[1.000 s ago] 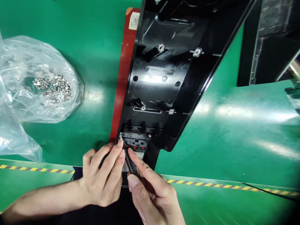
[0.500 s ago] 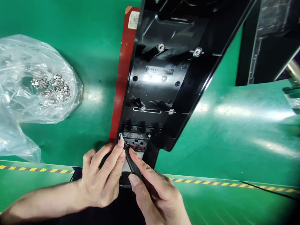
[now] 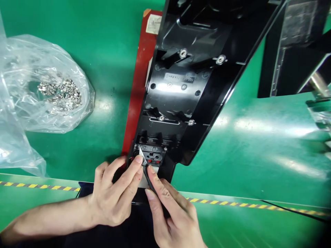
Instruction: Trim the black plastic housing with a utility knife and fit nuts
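Observation:
My right hand [image 3: 176, 206] is closed round the dark handle of a utility knife [image 3: 149, 177], index finger stretched along it. The knife's pointed silver blade lies over a small black insert with holes and red spots [image 3: 152, 156], at the near end of a long black plastic panel [image 3: 172, 103]. My left hand [image 3: 116, 193] has its index finger and thumb pressed together against the blade and front of the knife. Its other fingers bend over the panel's left edge. The fingertips partly cover the insert's left side.
Under the panel's left side lies a red board [image 3: 136, 100] with a white label. A clear plastic bag [image 3: 85, 86] of small metal parts is on the green table [image 3: 111, 62] at left. Another black part [image 3: 289, 75] sits at right. Yellow-and-grey tape [image 3: 227, 203] runs along the near side.
The knife tip has moved right from the panel's left edge onto the insert. Both hands have shifted slightly right with it, and the whole view has moved a little.

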A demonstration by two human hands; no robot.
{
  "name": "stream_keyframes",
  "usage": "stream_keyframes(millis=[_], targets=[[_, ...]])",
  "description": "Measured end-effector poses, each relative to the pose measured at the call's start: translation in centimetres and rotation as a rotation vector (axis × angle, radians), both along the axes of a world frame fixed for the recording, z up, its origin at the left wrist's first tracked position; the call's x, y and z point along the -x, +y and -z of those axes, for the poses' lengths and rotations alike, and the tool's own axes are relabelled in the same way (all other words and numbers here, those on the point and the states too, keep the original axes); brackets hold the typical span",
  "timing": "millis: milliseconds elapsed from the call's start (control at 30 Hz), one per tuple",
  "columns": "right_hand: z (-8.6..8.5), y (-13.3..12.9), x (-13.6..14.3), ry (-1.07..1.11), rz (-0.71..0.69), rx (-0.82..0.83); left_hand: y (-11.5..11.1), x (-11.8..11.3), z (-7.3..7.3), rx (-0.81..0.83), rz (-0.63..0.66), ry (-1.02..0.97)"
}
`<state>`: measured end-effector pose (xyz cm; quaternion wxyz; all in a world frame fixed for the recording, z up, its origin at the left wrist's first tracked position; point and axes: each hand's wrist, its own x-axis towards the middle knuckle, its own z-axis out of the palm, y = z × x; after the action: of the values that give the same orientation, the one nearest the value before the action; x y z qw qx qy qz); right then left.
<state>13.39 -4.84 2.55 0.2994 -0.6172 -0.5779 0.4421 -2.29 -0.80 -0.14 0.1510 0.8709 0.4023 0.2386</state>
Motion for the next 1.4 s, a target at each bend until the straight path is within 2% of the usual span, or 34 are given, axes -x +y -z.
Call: stream_keyframes(millis=[267,633,833,1200,1400], targets=[[-0.2,0.7,-0.3,0.115,-0.071,0.063,-0.2,0.1,-0.3,-0.011,-0.014,0.063],[-0.1,1.1,0.0,0.092,-0.122,0.095,-0.3,0.4,-0.2,-0.044,0.009,0.12],[0.3,0.6,0.9,0.037,-0.089,0.109,-0.5,0.2,-0.2,-0.027,-0.017,0.108],[0.0,0.6,0.8,0.099,-0.094,0.116,-0.5,0.2,-0.3,-0.031,-0.011,0.11],[-0.3,0.9,0.9,0.022,-0.074,0.106,-0.4,0.2,-0.5,-0.014,-0.002,0.156]])
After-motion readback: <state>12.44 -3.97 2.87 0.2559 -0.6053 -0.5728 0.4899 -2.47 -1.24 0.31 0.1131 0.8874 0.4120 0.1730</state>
